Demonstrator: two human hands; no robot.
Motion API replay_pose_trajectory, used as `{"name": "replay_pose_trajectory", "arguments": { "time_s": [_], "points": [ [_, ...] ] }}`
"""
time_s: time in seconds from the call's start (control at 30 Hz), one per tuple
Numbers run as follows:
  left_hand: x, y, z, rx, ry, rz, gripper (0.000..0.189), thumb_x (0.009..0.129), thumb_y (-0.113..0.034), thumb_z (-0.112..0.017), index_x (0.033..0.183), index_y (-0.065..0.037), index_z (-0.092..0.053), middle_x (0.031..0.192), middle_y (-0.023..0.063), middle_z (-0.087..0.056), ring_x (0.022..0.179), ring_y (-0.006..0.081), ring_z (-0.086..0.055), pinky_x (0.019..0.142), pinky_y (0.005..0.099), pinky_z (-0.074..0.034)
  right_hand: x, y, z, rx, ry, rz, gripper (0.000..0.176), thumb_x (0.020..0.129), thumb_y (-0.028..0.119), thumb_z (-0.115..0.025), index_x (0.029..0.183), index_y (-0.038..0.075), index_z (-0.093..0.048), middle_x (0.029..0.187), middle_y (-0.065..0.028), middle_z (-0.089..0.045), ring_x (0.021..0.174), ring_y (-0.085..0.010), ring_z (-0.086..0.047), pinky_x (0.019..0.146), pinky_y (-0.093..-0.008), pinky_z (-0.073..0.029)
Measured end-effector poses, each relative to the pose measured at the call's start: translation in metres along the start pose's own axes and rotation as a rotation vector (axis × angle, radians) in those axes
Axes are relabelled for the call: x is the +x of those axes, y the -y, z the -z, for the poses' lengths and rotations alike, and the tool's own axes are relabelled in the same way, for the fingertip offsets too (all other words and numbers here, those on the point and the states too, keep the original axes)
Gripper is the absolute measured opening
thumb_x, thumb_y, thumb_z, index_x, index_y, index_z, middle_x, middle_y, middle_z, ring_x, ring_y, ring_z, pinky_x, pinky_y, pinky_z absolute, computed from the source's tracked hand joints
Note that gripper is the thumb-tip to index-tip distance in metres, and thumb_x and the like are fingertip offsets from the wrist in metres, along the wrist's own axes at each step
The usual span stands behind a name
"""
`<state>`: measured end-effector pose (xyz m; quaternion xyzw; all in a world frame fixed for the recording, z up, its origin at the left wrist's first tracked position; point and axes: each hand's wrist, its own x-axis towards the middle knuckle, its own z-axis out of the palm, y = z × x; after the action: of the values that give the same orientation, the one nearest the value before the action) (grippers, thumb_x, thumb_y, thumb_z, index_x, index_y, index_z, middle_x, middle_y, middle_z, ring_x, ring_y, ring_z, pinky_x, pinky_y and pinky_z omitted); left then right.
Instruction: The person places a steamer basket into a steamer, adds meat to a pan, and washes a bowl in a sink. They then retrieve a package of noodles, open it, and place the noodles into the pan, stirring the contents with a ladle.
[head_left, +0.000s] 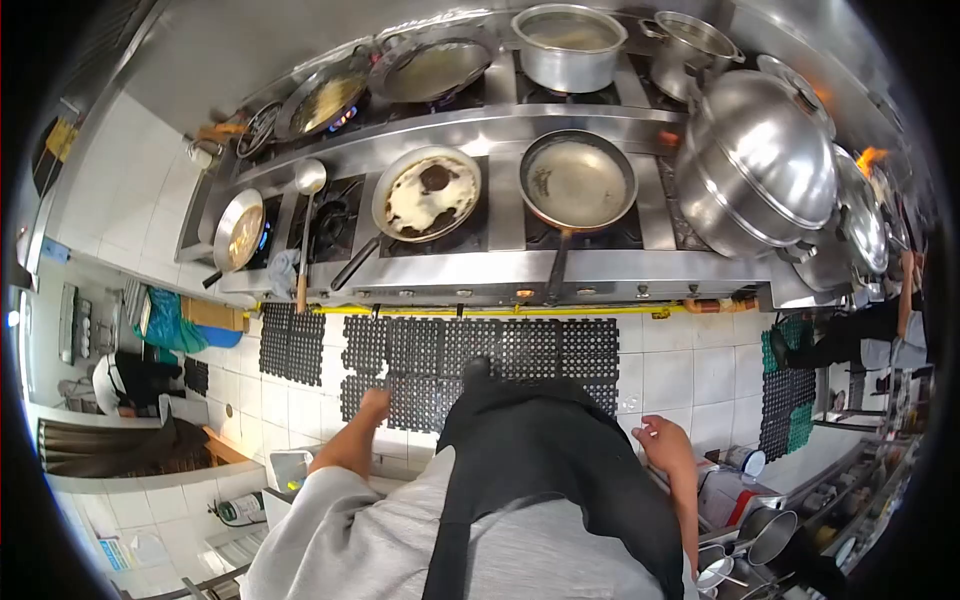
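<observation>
My left hand (375, 405) hangs by my side, curled into a fist, and no object shows in it. On the other side my right hand (668, 442) is loosely curled with fingers apart, holding nothing. Both are away from the stove. Nearest in front on the stove are a frying pan (420, 205) with white, creamy and dark brown contents, and another frying pan (555, 212) with a thin greyish layer inside. A long ladle (310, 177) rests on the stove at left, beside a small pan (235, 240) of brownish food over a blue flame.
Behind stand a pan of yellowish food (325, 105), a wok (440, 75) and a tall pot (568, 65). A domed steamer (750, 165) fills the right, near a flame (870, 160). A person (890, 325) stands far right; another (125, 385) bends at left. Black mats (480, 345) line the floor.
</observation>
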<state>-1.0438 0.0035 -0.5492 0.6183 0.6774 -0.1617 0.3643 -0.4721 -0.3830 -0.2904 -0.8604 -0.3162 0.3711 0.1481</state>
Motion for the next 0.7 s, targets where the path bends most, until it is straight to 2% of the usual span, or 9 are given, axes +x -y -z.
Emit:
{"name": "replay_pose_trajectory", "arguments": {
  "time_s": [0.03,0.13,0.27,0.3,0.33,0.43,0.5,0.6,0.7],
  "points": [
    [-0.033,0.012,0.026,-0.383,0.098,0.225,0.036,0.096,-0.041,-0.054,0.088,-0.009,-0.07,0.085,0.0099,-0.071,0.08,0.025,-0.071,0.07,0.0471,-0.056,0.006,0.008,-0.004,-0.018,-0.001,-0.002,0.049,0.087,0.038,-0.072,0.118,0.001,-0.07,0.107,-0.0228,-0.072,0.096,-0.0369,-0.071,0.086,-0.0446,-0.055],
    [-0.079,0.017,0.067,-0.625,0.144,0.335,0.028,0.096,-0.036,-0.055,0.098,-0.012,-0.069,0.084,0.0038,-0.069,0.074,0.0208,-0.069,0.058,0.0391,-0.053,0.032,0.047,-0.017,-0.099,0.022,0.038,0.05,0.087,0.039,-0.071,0.117,-0.001,-0.069,0.109,-0.0228,-0.072,0.101,-0.0388,-0.069,0.089,-0.0453,-0.054],
    [-0.055,0.064,0.083,-0.609,0.273,0.344,0.031,0.093,-0.039,-0.057,0.106,-0.011,-0.064,0.1,0.0045,-0.066,0.077,0.0205,-0.065,0.062,0.035,-0.049,0.062,0.124,-0.06,-0.135,-0.032,0.175,0.052,0.09,0.043,-0.067,0.116,-0.002,-0.069,0.113,-0.0224,-0.071,0.107,-0.0398,-0.067,0.093,-0.0459,-0.052],
    [-0.037,0.083,0.081,-0.61,0.304,0.355,0.038,0.096,-0.036,-0.054,0.123,-0.013,-0.066,0.113,0.0108,-0.067,0.08,0.0218,-0.066,0.058,0.0324,-0.051,0.058,0.153,-0.072,-0.141,-0.076,0.207,0.052,0.091,0.043,-0.066,0.116,-0.002,-0.07,0.114,-0.022,-0.071,0.107,-0.0398,-0.066,0.093,-0.0459,-0.052],
    [-0.022,0.095,0.086,-0.425,0.382,0.229,0.04,0.096,-0.039,-0.054,0.125,-0.014,-0.065,0.115,0.0106,-0.067,0.081,0.0216,-0.066,0.059,0.0314,-0.051,0.054,0.181,-0.086,-0.083,-0.092,0.209,0.049,0.091,0.042,-0.067,0.116,-0.001,-0.07,0.114,-0.0213,-0.071,0.107,-0.0397,-0.066,0.093,-0.0456,-0.052],
    [0.045,0.103,0.113,-0.418,0.624,0.092,0.03,0.1,-0.031,-0.053,0.118,-0.011,-0.067,0.093,0.0036,-0.062,0.072,0.0139,-0.057,0.06,0.0264,-0.045,0.045,0.227,-0.146,0.158,-0.114,0.323,0.045,0.091,0.038,-0.068,0.118,0.001,-0.069,0.112,-0.0191,-0.072,0.107,-0.0376,-0.067,0.092,-0.0443,-0.053],
    [0.099,0.096,0.13,-0.766,1.008,0.119,0.025,0.103,-0.025,-0.052,0.113,-0.009,-0.067,0.079,-0.0011,-0.059,0.066,0.0087,-0.051,0.061,0.0231,-0.042,0.013,0.266,-0.154,0.31,0.059,0.047,0.047,0.092,0.038,-0.067,0.124,0.002,-0.066,0.114,-0.0197,-0.071,0.108,-0.0388,-0.066,0.093,-0.0457,-0.052],
    [0.143,0.038,0.152,-0.174,0.86,-0.179,0.025,0.103,-0.026,-0.052,0.113,-0.009,-0.067,0.08,-0.0011,-0.059,0.066,0.0088,-0.051,0.061,0.0233,-0.042,-0.031,0.255,-0.216,0.241,-0.053,-0.121,0.047,0.094,0.038,-0.064,0.128,0.005,-0.065,0.117,-0.02,-0.07,0.112,-0.0395,-0.065,0.096,-0.0476,-0.051],
    [0.166,-0.034,0.153,0.07,0.866,-0.303,0.025,0.103,-0.026,-0.053,0.113,-0.009,-0.067,0.081,-0.0011,-0.06,0.066,0.0089,-0.052,0.061,0.0235,-0.042,-0.081,0.252,-0.24,0.328,-0.135,-0.436,0.047,0.094,0.039,-0.063,0.127,0.007,-0.066,0.118,-0.0187,-0.07,0.114,-0.0384,-0.065,0.097,-0.0472,-0.051]
  ]
}}
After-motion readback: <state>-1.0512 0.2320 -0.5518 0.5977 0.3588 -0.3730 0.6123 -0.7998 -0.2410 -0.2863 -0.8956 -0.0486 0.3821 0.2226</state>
